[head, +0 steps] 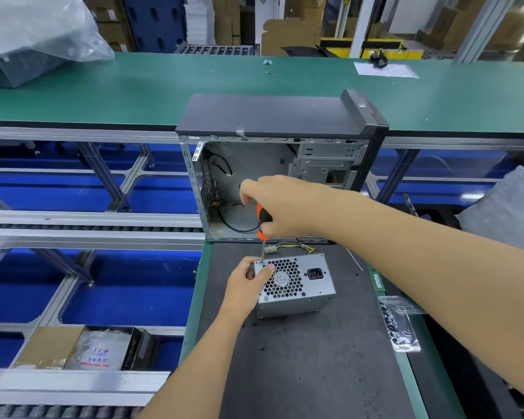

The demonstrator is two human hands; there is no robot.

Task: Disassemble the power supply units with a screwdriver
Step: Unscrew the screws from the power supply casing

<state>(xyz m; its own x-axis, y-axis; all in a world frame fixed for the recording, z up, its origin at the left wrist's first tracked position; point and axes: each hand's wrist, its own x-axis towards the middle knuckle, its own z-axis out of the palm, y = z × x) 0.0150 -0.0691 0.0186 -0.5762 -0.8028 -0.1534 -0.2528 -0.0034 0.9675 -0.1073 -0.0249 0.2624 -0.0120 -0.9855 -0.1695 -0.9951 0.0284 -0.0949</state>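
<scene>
PSU sits on the dark worktop mat, fan grille face up, just in front of the open PC case.

Our left hand grips the PSU's near-left corner, thumb laid on the grille face, fingers curled round the edge. Clear bag of screws lies well to the right of the PSU, at the mat's edge.

Our right hand is wrapped round the orange-black screwdriver above the PSU, shaft upright, tip on the screw at the PSU's far-left corner. Cable bundle trails off the far side of the PSU toward the case.

Risks as we judge them:
- The left thumb is just beside the tip. If the bit cams out, it lands on the thumb or drops into the grille.
- The shaft looks slightly off vertical, so the screw head could strip.
- The freed screw may roll off the PSU face, and nothing there would catch it.
- A weak left grip lets the PSU twist under torque.
</scene>
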